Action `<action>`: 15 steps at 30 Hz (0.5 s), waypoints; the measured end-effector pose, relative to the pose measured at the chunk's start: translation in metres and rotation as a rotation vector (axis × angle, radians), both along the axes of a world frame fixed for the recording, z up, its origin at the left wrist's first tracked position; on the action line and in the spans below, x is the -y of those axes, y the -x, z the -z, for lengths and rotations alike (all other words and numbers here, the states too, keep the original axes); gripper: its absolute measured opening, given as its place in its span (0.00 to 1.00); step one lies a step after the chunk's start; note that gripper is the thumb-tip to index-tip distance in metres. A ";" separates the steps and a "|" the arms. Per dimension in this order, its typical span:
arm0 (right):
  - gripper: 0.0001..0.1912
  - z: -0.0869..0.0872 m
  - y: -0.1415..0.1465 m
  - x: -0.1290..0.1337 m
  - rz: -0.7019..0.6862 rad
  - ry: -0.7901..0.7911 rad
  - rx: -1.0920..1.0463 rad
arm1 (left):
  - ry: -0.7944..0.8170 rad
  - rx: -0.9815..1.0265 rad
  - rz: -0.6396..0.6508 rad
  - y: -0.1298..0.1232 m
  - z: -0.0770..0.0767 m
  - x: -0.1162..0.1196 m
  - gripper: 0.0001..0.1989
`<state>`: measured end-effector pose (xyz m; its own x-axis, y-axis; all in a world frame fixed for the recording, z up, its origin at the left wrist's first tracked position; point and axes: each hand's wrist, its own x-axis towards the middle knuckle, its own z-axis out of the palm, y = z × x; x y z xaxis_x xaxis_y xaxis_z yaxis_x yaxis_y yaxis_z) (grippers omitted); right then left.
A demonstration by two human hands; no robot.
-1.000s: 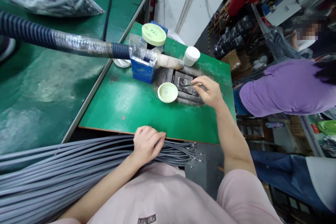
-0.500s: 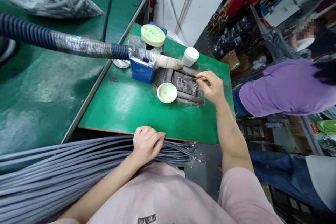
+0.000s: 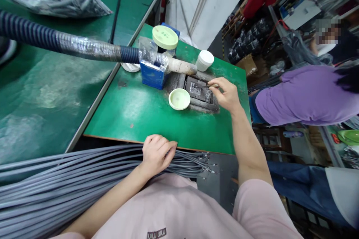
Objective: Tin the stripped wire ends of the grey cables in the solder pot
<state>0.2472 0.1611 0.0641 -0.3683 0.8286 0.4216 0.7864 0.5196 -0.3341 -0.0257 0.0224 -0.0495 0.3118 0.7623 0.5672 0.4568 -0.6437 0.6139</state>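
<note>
Pinching the handle of a small flat tool (image 3: 214,86) between thumb and fingertips, the right hand (image 3: 226,95) reaches in over the right edge of the green surface (image 3: 134,123). The blade points away from the fingers, over a shiny patch (image 3: 195,90) set in a dark metal block (image 3: 200,102); whether it touches the patch or hangs just above is too small to tell. The block lies toward the right edge, about midway between the near and far edges.

The left hand (image 3: 158,152) rests at the near edge, loosely curled, with nothing visible in its grasp; its palm is hidden.

The step in hand looks like working the patch with the blade, though skimming and stirring cannot be told apart. My judgement is that the next move calls for a steady wrist and a low, level tip, clear of the pale green bowl (image 3: 179,99) beside the block's left side and the pale nozzle (image 3: 182,66) along its far side.

Farther out, a white tub (image 3: 205,59) stands near the far edge, and a blue box (image 3: 152,75) toward the left edge, where a ribbed hose (image 3: 86,46) crosses. Grey cables (image 3: 70,179) run below the near edge. A person in a purple shirt (image 3: 303,95) is beyond the right edge.
</note>
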 end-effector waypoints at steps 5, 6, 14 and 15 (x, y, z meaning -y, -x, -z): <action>0.06 -0.005 0.005 0.013 -0.016 0.026 0.007 | -0.001 0.002 -0.003 0.000 -0.001 0.000 0.04; 0.06 -0.006 0.005 0.015 -0.016 0.031 0.008 | -0.001 0.004 -0.005 0.000 -0.001 0.000 0.04; 0.06 -0.009 0.007 0.026 -0.047 0.030 0.010 | -0.018 0.005 -0.007 -0.001 -0.001 -0.001 0.05; 0.06 -0.011 0.007 0.027 -0.045 0.022 0.007 | -0.017 0.003 -0.006 -0.001 -0.001 -0.001 0.05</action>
